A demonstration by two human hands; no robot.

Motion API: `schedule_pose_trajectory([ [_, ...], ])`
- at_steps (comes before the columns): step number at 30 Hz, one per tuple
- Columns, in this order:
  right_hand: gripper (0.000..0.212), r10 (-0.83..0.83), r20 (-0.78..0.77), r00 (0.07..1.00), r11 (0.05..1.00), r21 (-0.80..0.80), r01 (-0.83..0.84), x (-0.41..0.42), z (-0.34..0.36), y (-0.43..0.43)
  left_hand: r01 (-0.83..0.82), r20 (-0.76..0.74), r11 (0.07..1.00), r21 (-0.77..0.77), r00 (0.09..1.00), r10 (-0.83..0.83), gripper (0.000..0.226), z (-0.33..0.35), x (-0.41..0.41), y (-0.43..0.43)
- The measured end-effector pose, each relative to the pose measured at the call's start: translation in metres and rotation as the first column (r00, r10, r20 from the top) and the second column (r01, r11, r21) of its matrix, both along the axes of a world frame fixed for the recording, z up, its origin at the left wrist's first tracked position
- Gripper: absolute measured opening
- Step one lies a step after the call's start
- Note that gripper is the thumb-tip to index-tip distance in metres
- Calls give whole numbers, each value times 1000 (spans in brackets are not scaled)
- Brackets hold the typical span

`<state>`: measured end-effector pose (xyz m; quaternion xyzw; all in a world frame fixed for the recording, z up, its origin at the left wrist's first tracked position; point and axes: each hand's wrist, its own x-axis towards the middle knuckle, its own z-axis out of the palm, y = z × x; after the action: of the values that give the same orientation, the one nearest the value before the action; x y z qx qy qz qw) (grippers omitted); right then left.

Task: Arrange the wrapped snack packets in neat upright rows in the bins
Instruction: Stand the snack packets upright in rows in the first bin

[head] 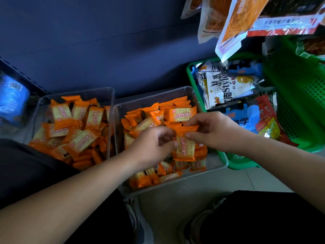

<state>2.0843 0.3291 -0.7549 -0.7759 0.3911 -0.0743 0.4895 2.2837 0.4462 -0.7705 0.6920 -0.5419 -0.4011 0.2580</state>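
Note:
Two clear plastic bins stand side by side on the floor. The left bin (112,95) holds a loose jumble of orange cracker packets (82,140). The right bin (190,92) holds more orange packets, with a few standing on edge in a row (181,103) at its far side. Over the right bin both hands hold one orange cracker packet (184,147). My left hand (151,147) pinches its left edge, and my right hand (212,131) pinches its top right end.
A green plastic basket (299,95) full of mixed snack bags stands right of the bins. Large noodle-snack bags (233,23) hang above it. A dark blue wall lies behind. Blue packs (12,99) sit on a low shelf at far left. My knees frame the bottom.

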Motion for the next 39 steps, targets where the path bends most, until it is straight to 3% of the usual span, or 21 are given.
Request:
schedule_pose_trajectory([
  [2, 18, 42, -90, 995, 995, -89, -50, 1, -10, 2, 240, 291, 955, 173, 914, -282, 18, -13, 3, 5],
  [3, 18, 59, -119, 991, 992, -103, -72, 2, -14, 3, 320, 311, 900, 295, 859, -407, 24, -18, 4, 7],
  [5, 19, 83, -152, 985, 990, -103, -100, 3, -23, 6, 409, 202, 765, 497, 803, -560, 32, -23, 0, 12],
  [7, 19, 139, -199, 970, 978, -125, -165, 5, -33, 8, 447, 141, 693, 565, 776, -615, 34, -25, -3, 14],
  [12, 34, 267, -423, 866, 889, -239, -391, 14, -50, 16, 408, 100, 741, 534, 839, -534, 25, -15, 7, 11],
  [16, 40, 328, -621, 712, 753, -283, -594, 20, -56, 21, 394, 186, 776, 493, 823, -536, 27, -7, 17, 14],
  [20, 46, 300, -694, 655, 731, -273, -625, 28, -57, 23, 306, 309, 861, 406, 841, -444, 25, -5, 25, 18],
  [23, 57, 287, -714, 639, 735, -263, -624, 39, -51, 23, 245, 321, 913, 326, 880, -351, 25, -5, 24, 23],
  [29, 32, 346, -786, 513, 720, -128, -682, 64, -26, 8, 173, 253, 951, 258, 937, -239, 19, -12, 26, 54],
  [31, 32, 345, -774, 531, 742, -121, -659, 67, -16, 0, 124, 226, 964, 234, 958, -178, 20, -14, 28, 63],
  [35, 36, 312, -648, 695, 875, -89, -475, 59, -4, -7, 125, 230, 972, 199, 958, -170, 18, -12, 29, 66],
  [39, 15, 156, -484, 861, 966, -109, -236, 42, 3, -1, 188, 317, 966, 180, 918, -238, 18, 8, 45, 35],
])
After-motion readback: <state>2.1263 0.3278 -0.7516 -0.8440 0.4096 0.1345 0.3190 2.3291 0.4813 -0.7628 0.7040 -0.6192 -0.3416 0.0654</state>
